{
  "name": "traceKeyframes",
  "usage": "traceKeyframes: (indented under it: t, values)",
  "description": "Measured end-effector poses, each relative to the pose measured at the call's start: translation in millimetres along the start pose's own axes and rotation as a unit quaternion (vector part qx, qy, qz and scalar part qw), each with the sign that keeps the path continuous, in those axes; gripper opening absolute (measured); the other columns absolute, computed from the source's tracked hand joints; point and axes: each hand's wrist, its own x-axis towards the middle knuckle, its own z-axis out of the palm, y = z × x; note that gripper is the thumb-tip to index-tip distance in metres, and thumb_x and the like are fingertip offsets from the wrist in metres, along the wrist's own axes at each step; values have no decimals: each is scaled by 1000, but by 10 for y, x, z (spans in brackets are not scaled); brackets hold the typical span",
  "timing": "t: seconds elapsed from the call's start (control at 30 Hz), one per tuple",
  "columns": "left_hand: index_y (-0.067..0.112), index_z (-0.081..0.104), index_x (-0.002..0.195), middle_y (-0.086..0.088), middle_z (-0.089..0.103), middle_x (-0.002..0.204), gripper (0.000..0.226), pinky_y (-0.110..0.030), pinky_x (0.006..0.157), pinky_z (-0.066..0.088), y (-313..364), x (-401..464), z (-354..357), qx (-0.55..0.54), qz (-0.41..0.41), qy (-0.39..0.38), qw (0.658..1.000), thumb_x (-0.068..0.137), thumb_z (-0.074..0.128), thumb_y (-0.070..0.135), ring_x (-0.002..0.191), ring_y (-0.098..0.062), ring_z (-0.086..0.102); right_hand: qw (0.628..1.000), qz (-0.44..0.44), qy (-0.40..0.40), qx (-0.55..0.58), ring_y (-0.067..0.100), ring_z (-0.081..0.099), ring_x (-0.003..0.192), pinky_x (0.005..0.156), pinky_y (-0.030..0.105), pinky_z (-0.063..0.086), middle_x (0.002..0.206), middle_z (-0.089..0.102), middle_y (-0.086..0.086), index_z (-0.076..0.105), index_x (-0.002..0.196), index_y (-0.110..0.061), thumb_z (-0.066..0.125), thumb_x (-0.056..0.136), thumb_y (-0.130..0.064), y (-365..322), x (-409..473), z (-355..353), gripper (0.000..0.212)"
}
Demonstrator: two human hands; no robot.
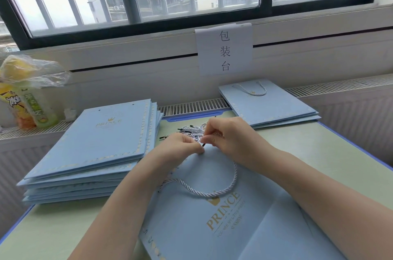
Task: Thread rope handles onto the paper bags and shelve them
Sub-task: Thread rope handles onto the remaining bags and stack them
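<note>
A flat light-blue paper bag (212, 227) with gold lettering lies in front of me on the table. A white twisted rope handle (212, 193) loops across it. My right hand (225, 134) pinches the rope's black-tipped end at the bag's top edge. My left hand (180, 147) pinches the bag's top edge right beside that tip. Just behind my hands lies a bundle of loose rope handles (189, 130). At the left sits a stack of blue bags without handles (95, 149). A small pile of bags with a rope handle (270, 102) lies at the back right.
A drink bottle and a plastic bag with fruit (27, 89) stand on the radiator ledge at the left. A paper sign (225, 51) hangs on the wall under the window. The green table (308, 153) has a blue rim.
</note>
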Motion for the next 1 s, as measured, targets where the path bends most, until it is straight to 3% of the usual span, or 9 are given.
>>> traceKeyframes:
  t: [0.23,0.53,0.7,0.77,0.87,0.93,1.0]
  values:
    - [13,59,77,-6,42,84,27,-31,70,25,-18,7,-2,10,3,-6,1000,63,65,35,82,-18,34,998,-16,-24,-51,15,46,73,68,36,42,82,66,2,65,86,-10,65,88,-25,-8,-6,19,14]
    - [23,64,49,-9,44,80,8,-33,75,28,38,-49,-11,-6,-14,-3,1000,52,61,30,79,-19,39,997,-53,-25,-58,19,51,73,66,39,44,79,62,1,62,84,-12,59,91,-30,0,-22,-3,20]
    - [15,64,71,-7,42,83,22,-33,75,26,60,-69,-10,-20,-13,-1,1000,54,60,28,80,-19,36,990,-106,0,-89,21,48,61,52,36,45,69,59,3,59,74,-8,56,87,-28,15,7,28,24]
    - [15,64,68,-7,42,83,20,-33,75,25,63,-69,-14,-23,-8,-4,1000,55,60,30,80,-19,35,988,-119,10,-95,18,44,59,48,36,46,67,58,2,59,72,-8,55,86,-29,7,19,31,25]
    - [13,63,61,-8,44,81,12,-33,76,28,55,-68,-37,-34,1,-4,999,63,63,25,80,-19,38,987,-133,9,-91,21,49,58,49,36,46,67,59,3,59,71,-8,51,87,-35,-14,14,18,32]
    - [-2,64,75,-9,48,80,25,-34,77,34,29,-59,-60,-55,5,-7,998,65,62,20,80,-20,43,990,-124,2,-73,21,52,62,53,37,46,68,59,1,60,71,-9,57,83,-34,-31,9,4,28]
    - [-5,65,80,-14,56,77,25,-34,72,43,16,-63,-83,-97,-7,-9,995,70,64,17,73,-23,52,994,-103,-2,-45,16,50,65,58,35,45,69,57,-5,61,73,-12,62,80,-35,-51,4,2,24]
